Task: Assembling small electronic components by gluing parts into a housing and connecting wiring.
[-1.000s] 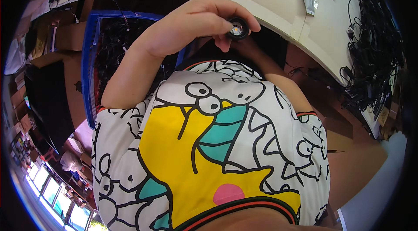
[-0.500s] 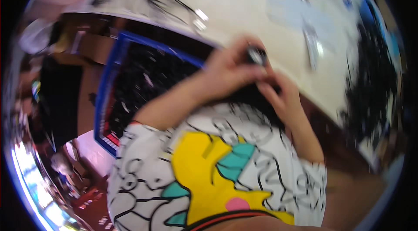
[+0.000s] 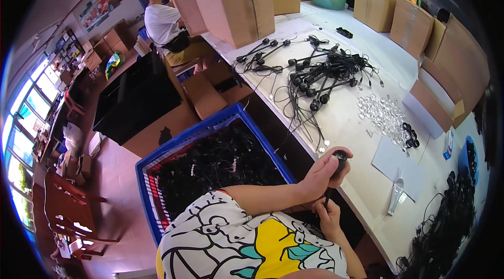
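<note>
Our left grip (image 3: 321,175) clasps the black round-headed part (image 3: 341,156) near the tabletop (image 3: 378,221) edge; below, our right grip (image 3: 329,217) pinches its stem (image 3: 328,195). Clear pieces (image 3: 379,113) lie heaped farther from that edge.

White worktop (image 3: 359,187): cardboard boxes (image 3: 241,11) and green basin (image 3: 328,0) far end; tangled black corded parts (image 3: 321,74); clear pieces (image 3: 380,113), black rings (image 3: 411,136) beside; pale sheet (image 3: 389,159); silver tube (image 3: 397,194); black cable heap (image 3: 442,231) right.

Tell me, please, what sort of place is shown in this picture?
It looks like a small assembly workshop, though I cannot be sure. The white table carries a heap of black cabled parts and many small clear pieces, and a well-filled blue crate stands beside it.
</note>
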A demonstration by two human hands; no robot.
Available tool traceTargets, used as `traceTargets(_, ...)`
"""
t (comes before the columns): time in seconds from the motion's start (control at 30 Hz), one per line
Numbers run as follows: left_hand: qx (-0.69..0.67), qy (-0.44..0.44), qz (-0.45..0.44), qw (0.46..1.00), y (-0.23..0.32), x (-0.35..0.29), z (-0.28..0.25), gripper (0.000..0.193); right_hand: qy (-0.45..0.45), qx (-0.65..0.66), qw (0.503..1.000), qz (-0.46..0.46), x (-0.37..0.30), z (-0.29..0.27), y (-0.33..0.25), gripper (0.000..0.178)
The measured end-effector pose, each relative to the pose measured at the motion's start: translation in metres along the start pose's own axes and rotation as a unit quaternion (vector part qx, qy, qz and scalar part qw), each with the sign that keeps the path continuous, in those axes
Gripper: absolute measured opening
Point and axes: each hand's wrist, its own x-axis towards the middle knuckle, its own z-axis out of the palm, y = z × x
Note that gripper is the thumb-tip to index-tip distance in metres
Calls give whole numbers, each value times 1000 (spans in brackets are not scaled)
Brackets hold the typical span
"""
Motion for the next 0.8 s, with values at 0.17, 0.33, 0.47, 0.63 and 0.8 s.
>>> traceTargets(0.17, -5, 41, 33, 999, -7, 5, 6, 41, 43, 35, 998, -37, -3, 0, 10, 19)
traceTargets(0.33, -5, 32, 29, 999, -12, 11, 16, 32, 68, 90, 993, -28, -8, 4, 10, 23)
traceTargets(0.47, 53, -22, 32, 998, -11, 9, 16, 42, 68, 55, 995, -53, -12, -4, 9, 24)
traceTargets(0.63, 102, -75, 36, 991, -14, 8, 14, 40, 65, 32, 996, -55, -19, -5, 15, 24)
traceTargets(0.8, 93, -102, -35, 990, -17, 9, 16, 44, 87, 89, 992, -22, -20, -6, 10, 13)
